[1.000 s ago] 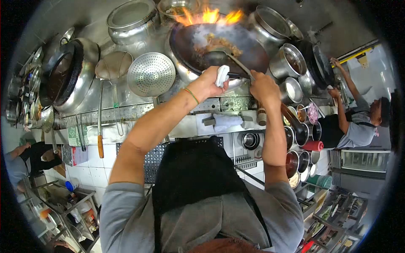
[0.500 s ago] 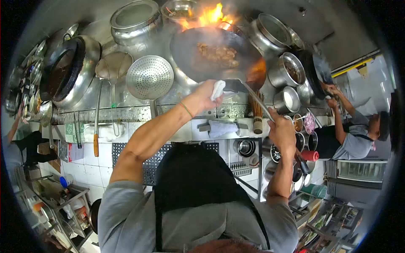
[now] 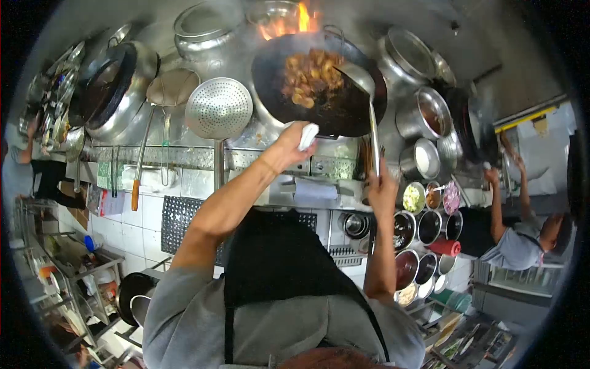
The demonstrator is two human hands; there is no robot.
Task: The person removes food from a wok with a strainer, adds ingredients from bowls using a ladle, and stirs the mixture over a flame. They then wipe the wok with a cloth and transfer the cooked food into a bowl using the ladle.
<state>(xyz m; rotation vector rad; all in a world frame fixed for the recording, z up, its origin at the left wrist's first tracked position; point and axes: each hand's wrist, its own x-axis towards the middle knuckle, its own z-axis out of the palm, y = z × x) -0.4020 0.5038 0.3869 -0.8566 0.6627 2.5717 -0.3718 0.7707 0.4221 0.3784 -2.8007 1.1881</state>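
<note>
My left hand [image 3: 292,145] is closed on a folded white cloth [image 3: 308,136] at the near rim of a large dark wok [image 3: 332,120]. Browned pieces of food [image 3: 310,77] lie in the wok, with flames behind its far edge. My right hand [image 3: 382,189] is wrapped round the long handle of a metal ladle [image 3: 362,80]. The ladle's bowl is over the right part of the wok, beside the food. A perforated skimmer [image 3: 219,109] rests left of the wok.
Metal pots [image 3: 424,114] stand right of the wok, with ingredient containers [image 3: 414,198] nearer. A mesh strainer [image 3: 173,87] and another wok [image 3: 110,92] are at left. A co-worker [image 3: 516,243] stands at the right; another person [image 3: 43,178] is at far left.
The food has been gathered and shifted within the wok. My right hand and the ladle moved away to the right, then the ladle's bowl came back over the wok. The flames are smaller.
</note>
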